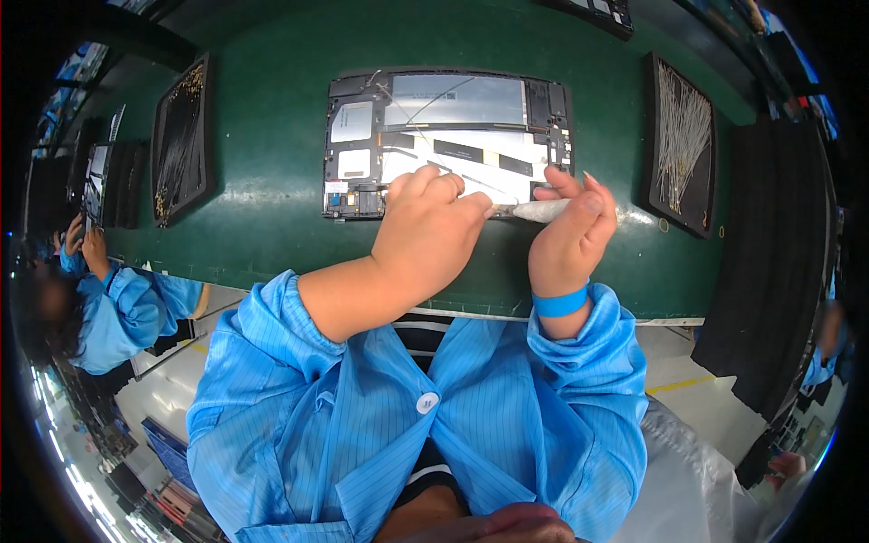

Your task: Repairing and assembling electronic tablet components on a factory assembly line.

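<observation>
An opened tablet (363,138) lies on the green bench in front of me, its silver battery panels and dark circuit parts exposed. Thin cables cross its upper half. My left hand (433,224) rests over the lower middle of the tablet, fingers bent and thumb and forefinger together at its near edge; whatever they pinch is too small to make out. A white tapered, pen-like tool (540,211) is gripped in my right hand (572,233), its tip pointing left, close to the left fingertips. My right wrist wears a blue band.
On the left stands a black tray (157,185) of dark cables with gold-coloured ends. A second black tray (649,195) at right holds pale thin cables. Part of another device (599,13) shows at the far edge. Someone's hands (88,246) work at the far left.
</observation>
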Demonstrator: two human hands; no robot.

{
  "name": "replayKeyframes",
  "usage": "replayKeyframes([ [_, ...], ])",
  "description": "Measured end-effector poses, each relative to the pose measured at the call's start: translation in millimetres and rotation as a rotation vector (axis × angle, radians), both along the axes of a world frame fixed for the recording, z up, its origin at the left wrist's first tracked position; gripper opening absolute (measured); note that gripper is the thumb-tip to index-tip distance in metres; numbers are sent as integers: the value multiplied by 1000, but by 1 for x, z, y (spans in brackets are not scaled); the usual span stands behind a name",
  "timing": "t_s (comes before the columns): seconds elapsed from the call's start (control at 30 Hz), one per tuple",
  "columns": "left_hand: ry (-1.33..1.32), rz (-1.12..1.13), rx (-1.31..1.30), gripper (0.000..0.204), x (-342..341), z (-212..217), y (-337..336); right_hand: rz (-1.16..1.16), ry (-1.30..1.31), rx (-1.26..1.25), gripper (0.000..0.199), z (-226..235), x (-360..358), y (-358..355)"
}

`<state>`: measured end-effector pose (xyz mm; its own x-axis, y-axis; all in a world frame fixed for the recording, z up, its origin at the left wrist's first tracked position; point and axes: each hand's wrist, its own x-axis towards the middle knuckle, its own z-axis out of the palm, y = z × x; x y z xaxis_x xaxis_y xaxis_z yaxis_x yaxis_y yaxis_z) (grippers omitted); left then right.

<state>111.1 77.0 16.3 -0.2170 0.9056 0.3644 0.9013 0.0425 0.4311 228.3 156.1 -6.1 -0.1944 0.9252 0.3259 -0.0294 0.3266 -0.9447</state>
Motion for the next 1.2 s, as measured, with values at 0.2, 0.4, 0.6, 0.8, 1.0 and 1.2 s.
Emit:
replayKeyframes([
  [0.2,-2,1,2,7,0,1,0,92,-36,153,16,10,-4,-1],
  [0.4,13,-14,1,7,-1,1,-1,232,-391,247,15,26,-15,-3],
  [0.6,70,-153,-95,10,-32,8,2,289,-199,-249,32,30,-12,37],
  [0.8,-218,715,155,37,-131,1,-46,48,-66,-702,40,48,43,49],
  [1.0,-1285,515,-359,44,-92,19,-73,258,-485,-811,51,39,39,40],
  [1.2,-1647,495,49,35,-118,11,-57,540,-431,-1097,43,45,19,33],
])
